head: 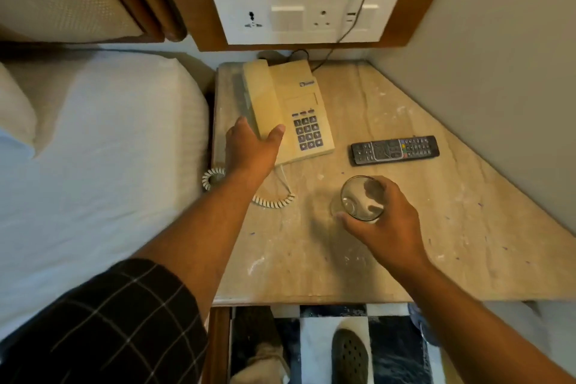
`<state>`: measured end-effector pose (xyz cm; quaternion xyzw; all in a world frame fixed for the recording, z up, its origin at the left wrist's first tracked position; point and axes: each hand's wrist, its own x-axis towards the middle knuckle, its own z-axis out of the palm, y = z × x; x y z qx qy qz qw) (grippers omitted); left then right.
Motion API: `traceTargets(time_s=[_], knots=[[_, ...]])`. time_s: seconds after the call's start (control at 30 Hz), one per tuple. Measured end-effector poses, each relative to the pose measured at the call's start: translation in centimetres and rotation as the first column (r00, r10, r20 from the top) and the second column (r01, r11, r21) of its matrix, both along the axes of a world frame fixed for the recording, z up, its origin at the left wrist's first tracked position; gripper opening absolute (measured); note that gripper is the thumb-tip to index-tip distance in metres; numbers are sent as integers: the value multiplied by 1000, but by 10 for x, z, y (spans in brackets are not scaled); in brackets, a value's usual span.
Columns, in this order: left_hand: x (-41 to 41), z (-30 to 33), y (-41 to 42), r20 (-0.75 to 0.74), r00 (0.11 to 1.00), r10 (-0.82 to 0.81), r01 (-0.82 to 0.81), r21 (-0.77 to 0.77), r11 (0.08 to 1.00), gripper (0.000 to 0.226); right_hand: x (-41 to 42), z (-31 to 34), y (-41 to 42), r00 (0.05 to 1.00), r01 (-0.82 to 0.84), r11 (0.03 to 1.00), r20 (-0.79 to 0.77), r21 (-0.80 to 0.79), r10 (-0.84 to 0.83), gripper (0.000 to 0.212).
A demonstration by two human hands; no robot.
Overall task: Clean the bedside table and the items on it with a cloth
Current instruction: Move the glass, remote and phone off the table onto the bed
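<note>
While the right hand [385,224] grasps a glass [361,198] from above, fingers curled round its rim, the left hand [251,146] reaches spread and relaxed to the phone [286,109], thumb touching the handset's near end. No cloth shows. Both stand on the table [405,259], a beige marble top flecked with pale marks, as does a remote [395,150] behind the glass, lying flat. A coiled cord [274,201] trails under the left wrist. Left lies a white bed [93,150]; behind, a socket panel [307,14]; right, a grey wall [514,72].
</note>
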<state>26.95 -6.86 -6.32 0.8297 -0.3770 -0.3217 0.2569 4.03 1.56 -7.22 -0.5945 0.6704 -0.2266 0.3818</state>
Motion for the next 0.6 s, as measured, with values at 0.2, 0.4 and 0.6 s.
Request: traceTargets(time_s=[0.2,0.4,0.6], knots=[[20,-22,-35,-233,970,72,-28,185,982,71,18,6,-40,997,67,997,53,-40,-65,76],[25,-39,-57,-325,933,152,-80,223,972,76,19,-5,-61,999,13,1000,38,-28,-12,75],[27,-37,-65,-414,879,237,-129,272,954,84,14,-4,-73,996,29,1000,89,2,-29,76]])
